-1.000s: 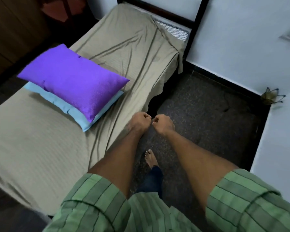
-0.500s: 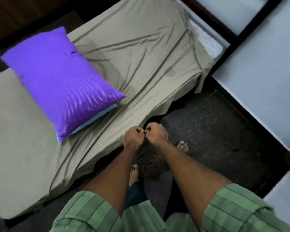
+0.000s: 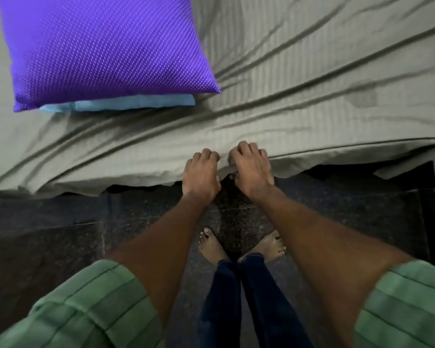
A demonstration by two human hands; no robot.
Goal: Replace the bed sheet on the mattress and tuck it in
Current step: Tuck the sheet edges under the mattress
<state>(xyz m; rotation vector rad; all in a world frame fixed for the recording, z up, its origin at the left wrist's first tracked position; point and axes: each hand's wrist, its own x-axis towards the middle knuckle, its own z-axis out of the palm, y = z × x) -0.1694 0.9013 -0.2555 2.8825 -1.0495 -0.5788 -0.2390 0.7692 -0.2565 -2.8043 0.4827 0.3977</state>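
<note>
The olive-grey bed sheet point(image 3: 299, 116) lay spread over the mattress, creased in long diagonal folds, with its near edge hanging loose over the side of the bed above the dark speckled floor point(image 3: 60, 234). The person stood close against that side, both arms stretched forward and down. The left hand point(image 3: 201, 172) and the right hand point(image 3: 251, 169) sat side by side at the overhanging edge, nearly touching each other. On each hand the fingers point(image 3: 206, 154) were curled with the knuckles uppermost, bunching the fabric of the sheet at the edge; a small pucker of cloth rose between the two hands. The thumbs were tucked beneath, at the hem, and how far they closed on the cloth could not be made out. Farther back on the bed, to the left, a purple pillow point(image 3: 103, 46) with a fine dotted weave rested on top of a light blue pillow point(image 3: 126, 105), of which only a narrow strip showed along the purple one's near edge. Both pillows lay on the sheet, well apart from the hands. Rolled-up green striped sleeves point(image 3: 86, 305) covered the upper arms, and below them two bare feet point(image 3: 211, 247) in dark trousers stood on the floor, toes pointing toward the bed. A pale strip, too blurred to identify, showed at the far right edge.
</note>
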